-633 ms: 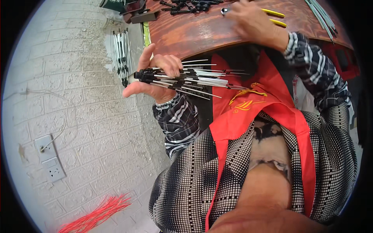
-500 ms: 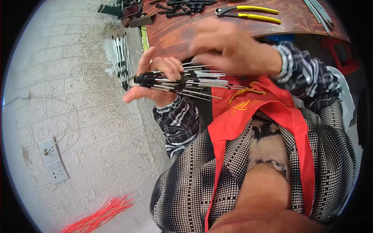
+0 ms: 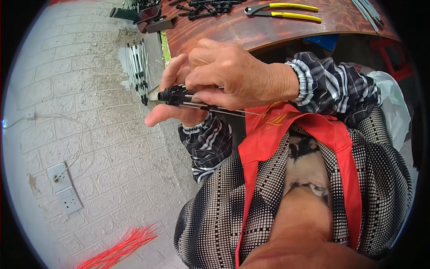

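A black plastic piece with a ribbed, threaded end [image 3: 171,95] carries many thin white and grey rods that trail to the right. My left hand [image 3: 187,114] is wrapped round this rod bundle from below, its thumb sticking out to the left. Over the top comes my right hand [image 3: 230,71], its thumb and curled fingers closed on the rods just behind the threaded end. Its fingers hide most of the bundle; a few rod ends show beneath the thumb.
Yellow-handled pliers [image 3: 291,12] and black plastic parts [image 3: 204,8] lie on the brown wooden table [image 3: 179,38]. More pale rods [image 3: 368,15] sit at its right. A similar rod bundle [image 3: 139,71] stands by the white wall at left. Red strands [image 3: 121,246] lie lower left.
My right hand has moved left and down from above the rods onto the bundle, and its fingers have closed there. My left hand keeps its hold, almost unmoved.
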Demonstrator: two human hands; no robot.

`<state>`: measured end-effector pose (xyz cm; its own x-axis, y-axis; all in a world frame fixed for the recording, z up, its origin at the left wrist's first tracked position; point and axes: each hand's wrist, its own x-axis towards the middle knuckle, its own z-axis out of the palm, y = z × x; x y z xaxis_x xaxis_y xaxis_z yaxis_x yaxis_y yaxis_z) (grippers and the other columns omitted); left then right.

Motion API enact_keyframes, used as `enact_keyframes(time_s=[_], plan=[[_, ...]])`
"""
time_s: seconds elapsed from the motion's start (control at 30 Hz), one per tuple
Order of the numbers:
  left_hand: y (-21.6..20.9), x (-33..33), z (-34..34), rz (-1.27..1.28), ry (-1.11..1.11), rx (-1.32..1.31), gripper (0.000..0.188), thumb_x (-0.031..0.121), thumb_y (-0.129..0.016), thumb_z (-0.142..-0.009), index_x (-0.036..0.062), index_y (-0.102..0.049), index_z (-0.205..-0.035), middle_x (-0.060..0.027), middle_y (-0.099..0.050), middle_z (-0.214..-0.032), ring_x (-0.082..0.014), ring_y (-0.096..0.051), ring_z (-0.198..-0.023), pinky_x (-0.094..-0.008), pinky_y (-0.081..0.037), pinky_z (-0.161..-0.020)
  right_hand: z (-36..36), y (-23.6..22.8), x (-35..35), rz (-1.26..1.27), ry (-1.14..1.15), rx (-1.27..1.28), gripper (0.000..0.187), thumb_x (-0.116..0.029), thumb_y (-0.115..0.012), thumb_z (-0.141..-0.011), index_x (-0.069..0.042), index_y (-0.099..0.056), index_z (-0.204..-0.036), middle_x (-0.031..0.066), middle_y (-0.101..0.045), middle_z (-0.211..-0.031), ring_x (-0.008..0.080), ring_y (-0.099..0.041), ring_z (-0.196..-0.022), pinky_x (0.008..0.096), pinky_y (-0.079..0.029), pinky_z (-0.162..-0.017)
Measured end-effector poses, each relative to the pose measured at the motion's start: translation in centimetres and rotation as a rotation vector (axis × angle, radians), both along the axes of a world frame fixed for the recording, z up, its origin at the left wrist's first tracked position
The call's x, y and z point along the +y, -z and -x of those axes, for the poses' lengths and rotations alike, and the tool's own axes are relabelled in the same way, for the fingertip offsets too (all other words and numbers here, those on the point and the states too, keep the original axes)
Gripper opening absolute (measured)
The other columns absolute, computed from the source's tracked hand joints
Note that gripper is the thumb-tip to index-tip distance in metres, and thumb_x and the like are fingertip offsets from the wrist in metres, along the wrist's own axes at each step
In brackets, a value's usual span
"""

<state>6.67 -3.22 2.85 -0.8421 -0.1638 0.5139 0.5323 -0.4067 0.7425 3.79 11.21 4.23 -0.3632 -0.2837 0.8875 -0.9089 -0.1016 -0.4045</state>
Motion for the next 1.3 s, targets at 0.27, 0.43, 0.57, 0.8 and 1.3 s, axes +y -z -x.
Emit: enact_keyframes(time_s=[0.27, 0.43, 0.57, 0.8, 1.3], plan=[[0.8, -0.5, 0.3, 0.028, 0.043, 0.068, 0.118, 0.09, -0.024, -0.067, -0.0114, -0.052, -0.122, -0.0234, -0.066, -0.091, -0.0227, -0.064, -0.081, -0.0308, -0.051, -0.075, -0.1, -0.1, 0.4, -0.008, 0.026, 0.069, 0.023, -0.007, -0.073, -0.067, -0.005, -0.06, -0.087, 0.0067, -0.049, -0.079, 0.0261, -0.048, -0.073, 0.0358, -0.043, -0.062], [0.5, 0.4, 0.1, -0.011, -0.029, 0.007, 0.117, 0.09, -0.023, -0.068, -0.0112, -0.052, -0.121, -0.0219, -0.067, -0.089, -0.0206, -0.064, -0.078, -0.0288, -0.05, -0.074, 0.2, -0.1, 0.4, 0.013, 0.049, 0.121, 0.024, -0.007, -0.073, -0.068, -0.005, -0.059, -0.088, 0.0068, -0.048, -0.079, 0.0254, -0.048, -0.072, 0.0342, -0.044, -0.061], [0.6, -0.2, -0.1, 0.04, -0.068, -0.015, 0.115, 0.088, -0.023, -0.071, -0.0106, -0.054, -0.12, -0.016, -0.067, -0.082, -0.015, -0.06, -0.072, -0.0256, -0.047, -0.068, 0.3, 0.1, 0.0, 0.022, 0.073, 0.207, 0.022, -0.008, -0.072, -0.069, -0.004, -0.058, -0.085, 0.0071, -0.047, -0.078, 0.0249, -0.048, -0.07, 0.0331, -0.044, -0.06], [0.7, -0.4, -0.1, 0.036, -0.032, -0.029, 0.111, 0.086, -0.023, -0.075, -0.0101, -0.055, -0.12, -0.0058, -0.063, -0.069, -0.0072, -0.048, -0.06, -0.0211, -0.037, -0.06, 0.1, -0.2, 0.4, -0.013, 0.161, 0.286, 0.014, -0.016, -0.062, -0.068, -0.003, -0.058, -0.07, 0.0076, -0.055, -0.079, 0.0238, -0.054, -0.073, 0.0329, -0.048, -0.065], [-0.5, 1.5, -0.1, -0.419, 0.128, -0.136, 0.114, 0.088, -0.023, -0.072, -0.01, -0.054, -0.122, -0.0084, -0.065, -0.075, -0.0078, -0.052, -0.063, -0.0202, -0.039, -0.061, 0.2, -0.2, 0.1, -0.02, 0.12, 0.273, 0.014, -0.011, -0.063, -0.069, 0.0, -0.058, -0.078, 0.0083, -0.054, -0.083, 0.0245, -0.054, -0.078, 0.0335, -0.048, -0.067]])
